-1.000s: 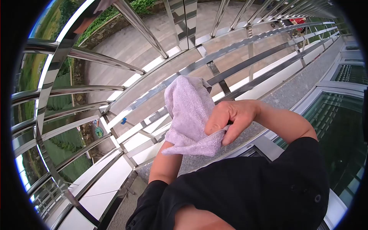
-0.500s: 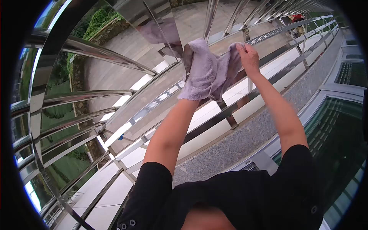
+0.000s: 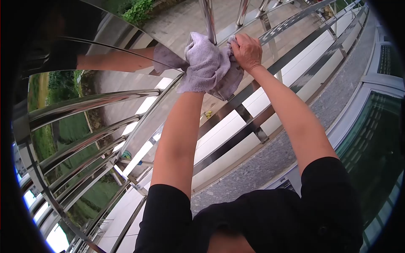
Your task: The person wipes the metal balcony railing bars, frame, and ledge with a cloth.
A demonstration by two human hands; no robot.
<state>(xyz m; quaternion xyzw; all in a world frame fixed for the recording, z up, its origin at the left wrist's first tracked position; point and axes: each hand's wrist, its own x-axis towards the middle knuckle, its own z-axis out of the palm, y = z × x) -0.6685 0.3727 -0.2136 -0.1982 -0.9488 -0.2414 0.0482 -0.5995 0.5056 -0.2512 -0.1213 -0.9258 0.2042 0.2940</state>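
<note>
A pale purple towel (image 3: 206, 63) is draped over my left hand, and its fingers are hidden underneath; only the left forearm (image 3: 179, 130) shows below the cloth. Closed around the bunched right edge of the towel is my right hand (image 3: 248, 51). The towel's left side lies against or very near a mirror-like steel panel (image 3: 122, 55), which reflects the cloth and an arm. Just behind the towel rises a shiny metal post (image 3: 207, 19) of the railing.
Polished steel bars (image 3: 97, 101) run along the left side. Flat metal rails (image 3: 295, 25) extend to the upper right. A granite ledge (image 3: 253, 177) and a window (image 3: 371, 156) lie at the right. Paving and greenery show beyond the railing.
Both hands and the towel have shifted left in view, toward the steel panel. My right hand has come closer to my left and bunches more of the cloth. The view has turned.
</note>
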